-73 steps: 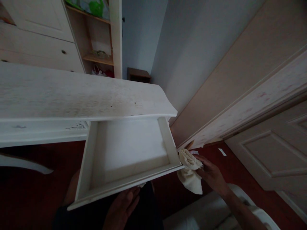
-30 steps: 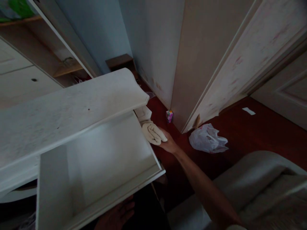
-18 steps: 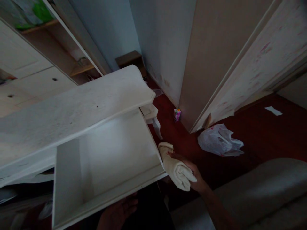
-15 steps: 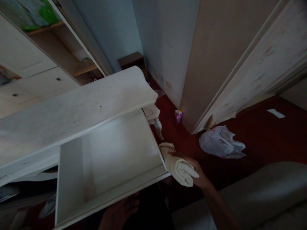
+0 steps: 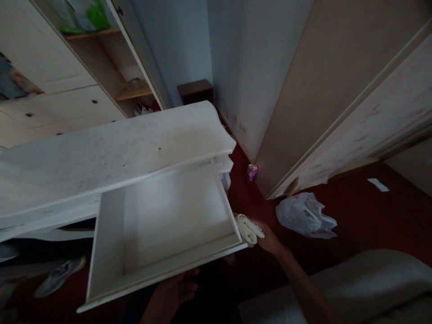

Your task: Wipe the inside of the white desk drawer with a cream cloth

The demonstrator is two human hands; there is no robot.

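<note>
**Folded cream cloth beside an open rectangular white drawer**

The right hand is clamped on the cloth, outside the drawer's right wall near the front corner. The left hand is well apart, below the drawer's front edge; its hold cannot be told. The drawer juts from a scuffed white counter.

I see 1 shallow white drawer, pulled well out, its pale bottom dingy along the edges. Just beside its outer right wall, near the front corner, 1 cream cloth is bunched in thick folds; whether they touch, I can't tell.
</note>
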